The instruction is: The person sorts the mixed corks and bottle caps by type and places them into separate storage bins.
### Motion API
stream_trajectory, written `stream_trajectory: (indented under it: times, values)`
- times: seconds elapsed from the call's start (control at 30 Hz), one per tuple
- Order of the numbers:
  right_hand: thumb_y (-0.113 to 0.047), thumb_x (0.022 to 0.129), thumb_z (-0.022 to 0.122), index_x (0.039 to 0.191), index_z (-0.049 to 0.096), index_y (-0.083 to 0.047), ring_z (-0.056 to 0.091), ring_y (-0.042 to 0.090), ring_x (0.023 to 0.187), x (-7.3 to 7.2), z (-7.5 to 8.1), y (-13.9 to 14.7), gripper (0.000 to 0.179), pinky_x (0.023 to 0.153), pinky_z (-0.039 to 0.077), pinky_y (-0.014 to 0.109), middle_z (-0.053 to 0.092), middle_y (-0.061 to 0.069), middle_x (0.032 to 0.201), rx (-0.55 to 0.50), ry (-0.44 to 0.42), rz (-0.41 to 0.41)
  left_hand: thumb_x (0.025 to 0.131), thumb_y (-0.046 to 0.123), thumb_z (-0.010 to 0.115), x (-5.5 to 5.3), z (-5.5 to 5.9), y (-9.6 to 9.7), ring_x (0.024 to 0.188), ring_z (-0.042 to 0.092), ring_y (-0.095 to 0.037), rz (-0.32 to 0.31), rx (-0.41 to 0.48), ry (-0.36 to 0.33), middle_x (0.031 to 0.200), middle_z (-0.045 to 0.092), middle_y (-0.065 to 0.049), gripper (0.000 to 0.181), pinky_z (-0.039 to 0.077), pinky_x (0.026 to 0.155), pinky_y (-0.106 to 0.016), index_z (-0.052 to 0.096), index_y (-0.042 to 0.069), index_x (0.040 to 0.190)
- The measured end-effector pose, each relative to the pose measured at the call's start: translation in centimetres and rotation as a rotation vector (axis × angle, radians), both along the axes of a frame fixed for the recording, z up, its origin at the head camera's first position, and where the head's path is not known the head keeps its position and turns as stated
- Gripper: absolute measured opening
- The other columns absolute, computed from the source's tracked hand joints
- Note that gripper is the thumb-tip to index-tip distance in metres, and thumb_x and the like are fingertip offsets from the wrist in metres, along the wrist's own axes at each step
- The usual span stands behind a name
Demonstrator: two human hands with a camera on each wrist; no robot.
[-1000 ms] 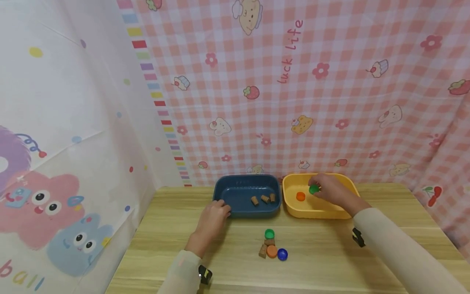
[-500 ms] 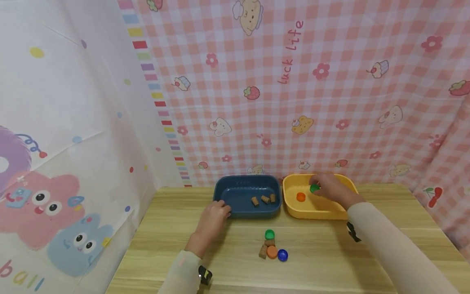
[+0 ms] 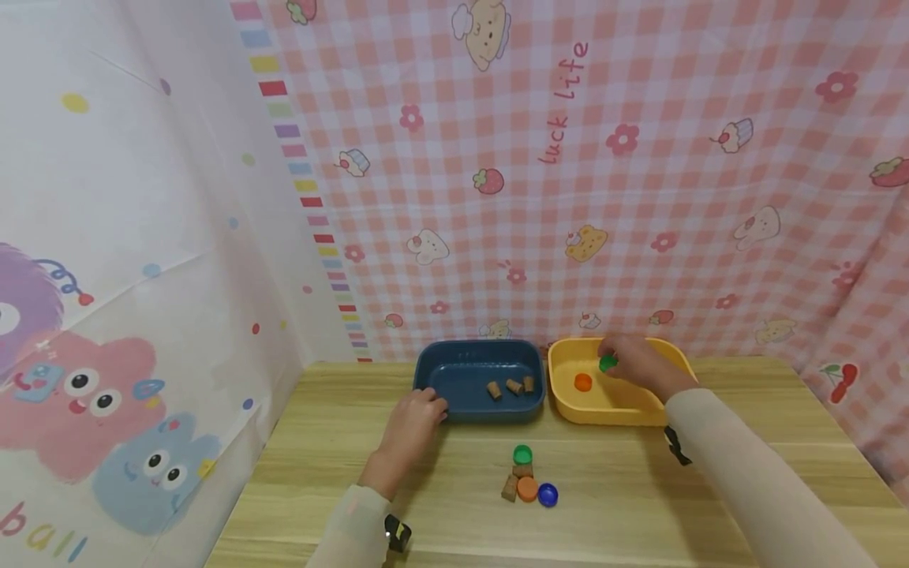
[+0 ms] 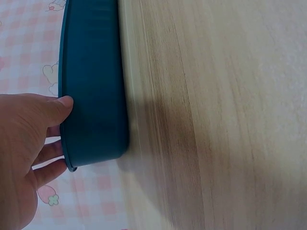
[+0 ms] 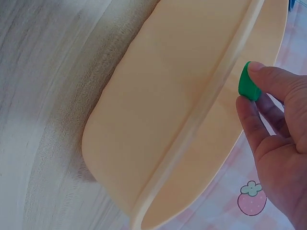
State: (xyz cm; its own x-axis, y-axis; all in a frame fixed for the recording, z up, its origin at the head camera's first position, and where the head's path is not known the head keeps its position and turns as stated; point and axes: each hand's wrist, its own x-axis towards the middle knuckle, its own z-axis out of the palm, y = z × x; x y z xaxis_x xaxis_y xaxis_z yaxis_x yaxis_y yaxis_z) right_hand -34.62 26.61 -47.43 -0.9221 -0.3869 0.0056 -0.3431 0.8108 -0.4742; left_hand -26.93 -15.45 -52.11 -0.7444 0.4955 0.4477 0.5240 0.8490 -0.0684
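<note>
My right hand [image 3: 635, 364] pinches a green bottle cap [image 5: 249, 83] between thumb and fingers, over the yellow basin [image 3: 596, 415]. An orange cap [image 3: 583, 383] lies inside that basin, left of the hand. My left hand [image 3: 410, 422] holds the rim of the dark blue basin [image 4: 93, 81] at its near left corner, thumb on the near side and fingers behind the rim. Three corks [image 3: 514, 386] lie in the right part of the blue basin.
On the wooden table [image 3: 625, 505], in front of the basins, another green cap [image 3: 522, 454], two corks [image 3: 510, 487], an orange cap [image 3: 528, 489] and a blue cap [image 3: 548, 495] lie close together. A pink checked cloth [image 3: 525, 197] hangs behind the basins.
My right forearm has shifted slightly left, while the hand keeps the green cap at almost the same place over the yellow basin. My left hand stays on the blue basin's rim.
</note>
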Motion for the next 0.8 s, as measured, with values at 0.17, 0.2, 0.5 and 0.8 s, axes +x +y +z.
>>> stream_trajectory:
  times: [0.17,0.2,0.5,0.8]
  values:
    - [0.005,0.089,0.074,0.119,0.067,0.007,0.060,0.028,0.093,0.0,-0.1,-0.2,0.030,0.092,0.057,0.049,0.069,0.018,0.111,-0.008,-0.046,-0.024,0.088,0.016,0.082,0.0,-0.1,0.0,0.070,0.062,-0.022,0.001,-0.008,0.002,0.077,0.061,-0.002,0.009,0.055,0.068,-0.036,0.075,0.012,0.084]
    - [0.005,0.090,0.074,0.119,0.067,0.007,0.060,0.028,0.094,-0.1,-0.2,-0.3,0.031,0.092,0.057,0.049,0.069,0.018,0.112,-0.004,-0.051,-0.030,0.088,0.016,0.082,0.0,-0.1,0.0,0.071,0.062,-0.022,0.001,-0.006,0.001,0.077,0.061,-0.002,0.009,0.055,0.068,-0.036,0.076,0.012,0.084]
    - [0.004,0.090,0.073,0.120,0.066,0.006,0.060,0.029,0.095,-0.4,-0.9,0.0,0.030,0.093,0.056,0.050,0.069,0.018,0.112,-0.021,-0.055,-0.042,0.088,0.016,0.082,0.1,-0.1,0.0,0.070,0.061,-0.022,0.001,-0.015,0.013,0.077,0.061,-0.002,0.009,0.055,0.068,-0.035,0.076,0.013,0.084]
    - [-0.001,0.090,0.076,0.124,0.064,0.004,0.062,0.039,0.111,-0.6,-1.2,0.0,0.036,0.101,0.051,0.057,0.067,0.022,0.121,0.007,-0.042,-0.036,0.087,0.016,0.083,0.0,0.1,0.0,0.070,0.062,-0.021,0.007,-0.017,0.018,0.078,0.062,-0.002,0.008,0.055,0.068,-0.034,0.076,0.013,0.084]
